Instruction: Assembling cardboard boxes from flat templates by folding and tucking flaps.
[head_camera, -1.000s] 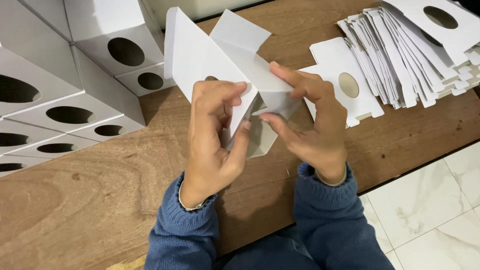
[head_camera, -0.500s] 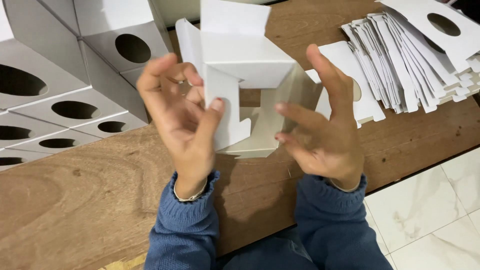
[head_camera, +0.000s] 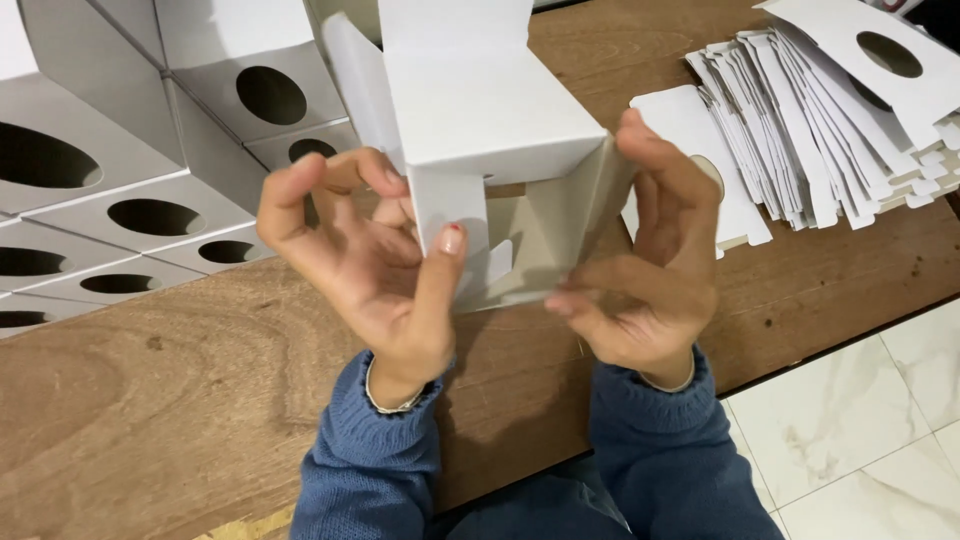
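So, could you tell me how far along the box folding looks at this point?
Done: a stack of assembled white boxes with round holes sits at the left. In hand: the left hand and right hand hold a half-formed box above the wooden table, its end open and flaps not yet tucked. Left: a pile of flat blanks at the right waits unfolded.

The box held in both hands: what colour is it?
White outside, greyish inside; the box shows best in the head view.
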